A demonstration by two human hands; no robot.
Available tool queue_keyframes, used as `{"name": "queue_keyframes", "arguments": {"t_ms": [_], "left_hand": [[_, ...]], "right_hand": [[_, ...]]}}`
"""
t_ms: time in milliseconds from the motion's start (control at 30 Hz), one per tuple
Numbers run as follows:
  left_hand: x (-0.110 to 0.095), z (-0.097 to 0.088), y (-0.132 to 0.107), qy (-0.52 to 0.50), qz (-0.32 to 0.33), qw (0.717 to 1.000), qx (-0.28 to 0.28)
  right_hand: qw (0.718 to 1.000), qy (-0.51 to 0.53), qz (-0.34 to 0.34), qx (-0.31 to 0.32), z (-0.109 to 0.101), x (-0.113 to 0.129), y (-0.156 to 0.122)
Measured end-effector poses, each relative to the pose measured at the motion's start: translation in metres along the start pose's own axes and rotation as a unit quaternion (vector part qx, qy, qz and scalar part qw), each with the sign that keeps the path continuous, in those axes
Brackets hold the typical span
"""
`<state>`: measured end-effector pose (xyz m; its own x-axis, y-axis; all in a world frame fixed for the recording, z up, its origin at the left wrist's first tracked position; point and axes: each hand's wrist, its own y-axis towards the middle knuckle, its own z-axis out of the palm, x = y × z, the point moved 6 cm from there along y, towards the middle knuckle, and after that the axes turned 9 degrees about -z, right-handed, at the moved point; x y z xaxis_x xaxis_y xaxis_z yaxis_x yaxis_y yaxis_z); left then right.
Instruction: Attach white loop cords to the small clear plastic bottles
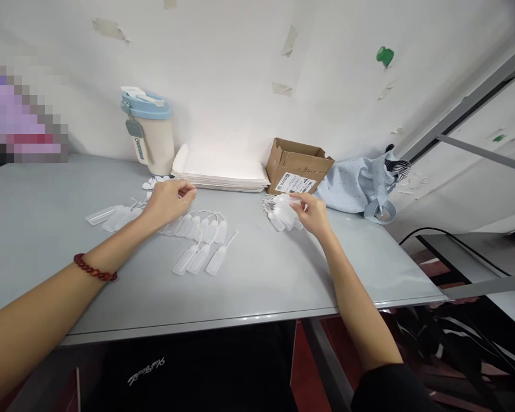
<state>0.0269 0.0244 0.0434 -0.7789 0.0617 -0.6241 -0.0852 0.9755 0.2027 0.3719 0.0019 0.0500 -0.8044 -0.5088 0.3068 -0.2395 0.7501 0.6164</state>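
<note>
My left hand (169,200) hovers over the left part of the grey table, fingers curled into a pinch; whether anything small is between them is hidden. Below and beside it lie several white translucent plastic tags with thin ties, some in a row (195,227), others at the left (115,217). Three tags (203,258) lie apart nearer the table's front. Toward the right, my right hand (311,213) pinches a tag (286,200) at the edge of a heap of similar tags (278,217), their ties bunched at the left side.
Against the wall stand a cream tumbler (158,140) with a blue lid, a stack of white envelope-like sheets (223,174) and an open cardboard box (300,166). A light blue cloth bag (352,183) slumps at the right, near a metal frame (463,109). The table's front edge (240,320) runs nearby.
</note>
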Motion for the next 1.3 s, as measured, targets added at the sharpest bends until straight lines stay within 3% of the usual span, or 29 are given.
{"name": "queue_keyframes", "arguments": {"t_ms": [167,333,633,833,1033,1167,1300], "left_hand": [[0.007,-0.001,0.004,0.017,-0.007,1.000,0.006],[0.007,0.000,0.005,0.038,0.005,0.999,0.020],[0.009,0.002,0.013,0.091,0.040,0.994,0.047],[0.006,0.013,0.018,0.107,0.072,0.989,0.078],[0.006,0.022,0.025,0.136,0.094,0.983,0.086],[0.007,0.028,0.024,0.159,0.111,0.977,0.087],[0.012,0.034,0.027,0.182,0.108,0.973,0.093]], "right_hand": [[1.000,0.012,-0.010,0.001,-0.006,-0.002,0.000],[0.999,-0.002,-0.017,-0.042,-0.012,0.002,0.000],[0.994,0.009,-0.062,-0.087,-0.013,0.037,-0.001],[0.989,0.067,-0.130,0.002,0.019,0.088,-0.010],[0.959,0.096,-0.236,0.127,0.050,0.149,-0.032],[0.948,0.072,-0.243,0.193,0.057,0.164,-0.042],[0.950,0.035,-0.228,0.210,0.063,0.166,-0.045]]}}
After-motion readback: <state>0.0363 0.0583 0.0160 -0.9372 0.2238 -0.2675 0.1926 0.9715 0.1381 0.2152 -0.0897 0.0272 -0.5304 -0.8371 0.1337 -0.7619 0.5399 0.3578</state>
